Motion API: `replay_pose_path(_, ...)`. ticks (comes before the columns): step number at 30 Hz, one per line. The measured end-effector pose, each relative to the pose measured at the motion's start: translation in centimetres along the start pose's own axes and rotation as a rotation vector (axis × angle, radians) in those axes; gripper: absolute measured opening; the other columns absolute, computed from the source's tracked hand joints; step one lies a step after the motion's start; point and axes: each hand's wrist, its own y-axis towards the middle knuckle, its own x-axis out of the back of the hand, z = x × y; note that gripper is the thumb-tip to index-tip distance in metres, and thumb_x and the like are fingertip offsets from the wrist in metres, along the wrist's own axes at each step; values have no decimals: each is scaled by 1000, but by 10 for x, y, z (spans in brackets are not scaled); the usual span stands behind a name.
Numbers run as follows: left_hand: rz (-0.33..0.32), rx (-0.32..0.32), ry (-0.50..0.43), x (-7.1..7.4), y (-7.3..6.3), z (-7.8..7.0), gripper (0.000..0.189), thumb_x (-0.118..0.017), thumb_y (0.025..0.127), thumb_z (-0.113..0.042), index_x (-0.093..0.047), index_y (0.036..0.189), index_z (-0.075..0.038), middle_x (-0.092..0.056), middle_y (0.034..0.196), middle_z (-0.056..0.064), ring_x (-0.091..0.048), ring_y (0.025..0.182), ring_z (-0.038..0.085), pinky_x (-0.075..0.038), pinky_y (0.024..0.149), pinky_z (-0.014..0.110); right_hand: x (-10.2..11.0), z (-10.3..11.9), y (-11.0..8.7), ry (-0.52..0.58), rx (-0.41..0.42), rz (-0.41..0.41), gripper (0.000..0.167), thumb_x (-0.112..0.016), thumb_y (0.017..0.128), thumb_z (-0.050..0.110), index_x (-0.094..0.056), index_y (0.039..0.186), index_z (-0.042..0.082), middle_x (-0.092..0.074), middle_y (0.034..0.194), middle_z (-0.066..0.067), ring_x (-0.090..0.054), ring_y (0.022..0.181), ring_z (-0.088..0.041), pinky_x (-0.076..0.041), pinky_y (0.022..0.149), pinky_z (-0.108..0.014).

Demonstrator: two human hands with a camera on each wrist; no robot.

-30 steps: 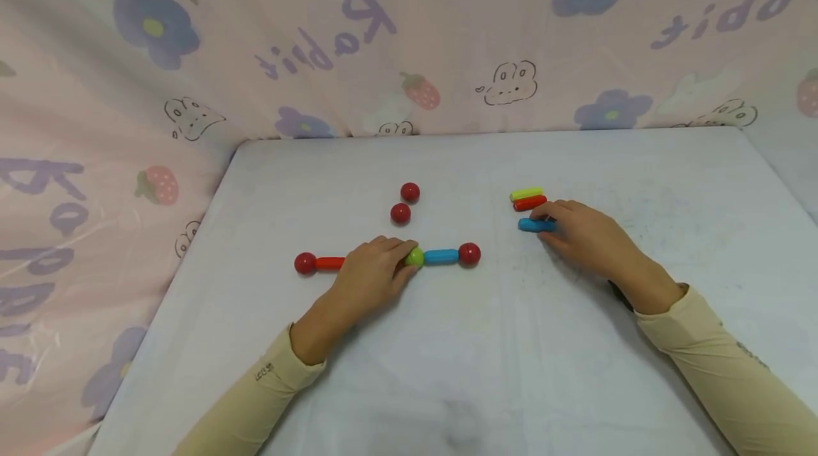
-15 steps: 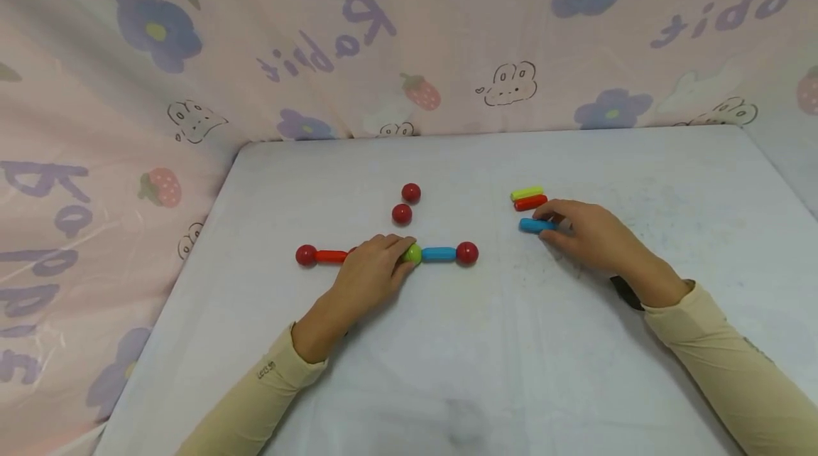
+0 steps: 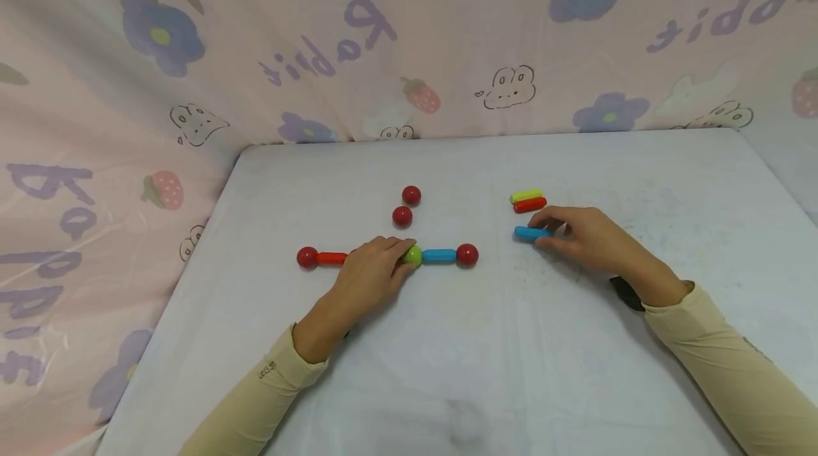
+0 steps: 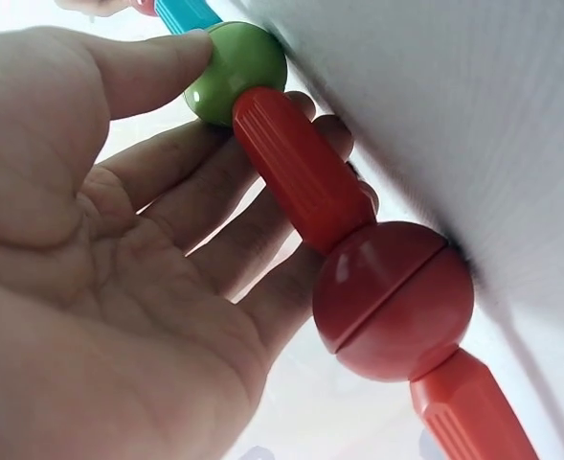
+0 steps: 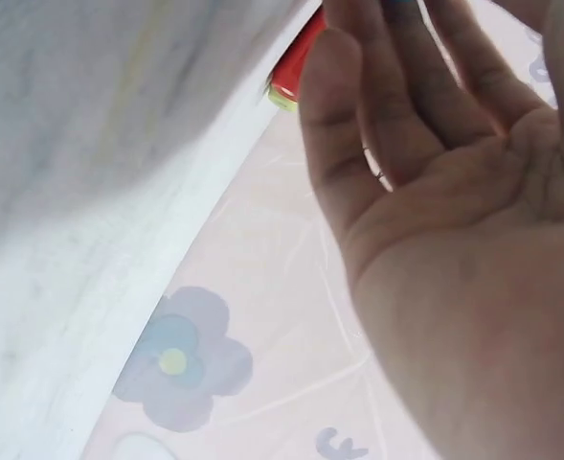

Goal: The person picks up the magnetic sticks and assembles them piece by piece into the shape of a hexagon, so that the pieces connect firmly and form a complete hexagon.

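Now the loose blue stick (image 3: 530,234) sits farther from the loose red stick (image 3: 530,205) than half a second ago, and its place is to the right of the green ball (image 3: 416,256), well apart from it and slightly beyond. I read that as the piece coming away from its neighbours under control, while the chain (image 3: 439,256) keeps its line through the green ball. My right hand (image 3: 583,237) comes in from the right of the green ball, thumb on the near side and fingers on the far side, pinching the blue piece at the end farther from that ball. I cannot tell whether the stick is off the table (image 3: 447,356). My left hand (image 3: 371,270) arches over the chain just left of the green ball, pinching that ball between thumb and fingertips; from the left wrist I see other fingers passing behind the adjoining red link (image 4: 301,168). Two loose red balls (image 3: 402,216) lie beyond the green ball, and a yellow-green stick (image 3: 526,196) lies beyond it to the right.
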Motion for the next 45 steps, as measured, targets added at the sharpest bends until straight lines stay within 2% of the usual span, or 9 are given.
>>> replay_pose_path(9, -7, -4, -18, 0, 1, 2, 42, -73, 91, -26, -65, 131, -14, -73, 111, 1, -64, 97, 18, -56, 82, 33, -3, 3, 1, 11, 16, 6, 24, -78, 86, 19, -70, 109, 21, -72, 97, 9, -62, 87, -11, -53, 78, -31)
replay_pose_path(16, 23, 20, -25, -1, 2, 2, 44, -73, 91, -27, -63, 132, -14, -72, 109, 2, -63, 95, 18, -55, 80, 33, -6, 9, 2, -2, 60, 6, 26, -79, 84, 16, -71, 108, 18, -72, 93, 10, -64, 85, -5, -54, 79, -32)
replay_pose_path(22, 30, 54, -33, 0, 3, 2, 42, -75, 89, -28, -62, 126, -14, -65, 91, 2, -55, 79, 14, -49, 66, 26, -12, 17, 2, 17, 91, -4, 27, -80, 83, 15, -71, 108, 20, -72, 95, 12, -64, 85, -3, -55, 80, -34)
replay_pose_path(25, 28, 55, -29, 0, 3, 2, 40, -76, 89, -28, -61, 123, -14, -62, 87, 2, -52, 75, 13, -46, 63, 25, -15, 23, 1, 25, 104, -8, 27, -80, 83, 15, -71, 108, 21, -72, 95, 13, -64, 86, -3, -55, 80, -34)
replay_pose_path(34, 43, 61, -45, 0, 4, 3, 39, -75, 89, -28, -61, 122, -14, -64, 91, 2, -54, 78, 14, -49, 66, 25, -22, 38, 0, -11, 147, -30, 31, -82, 81, 14, -71, 109, 21, -72, 95, 12, -65, 86, -5, -56, 79, -35)
replay_pose_path(45, 34, 65, -96, 0, 6, 5, 33, -77, 88, -29, -65, 116, -16, -65, 90, 0, -54, 79, 14, -48, 67, 26, -24, 47, -1, -59, 124, 6, 31, -81, 82, 16, -72, 111, 19, -72, 96, 10, -64, 86, -7, -56, 79, -34)
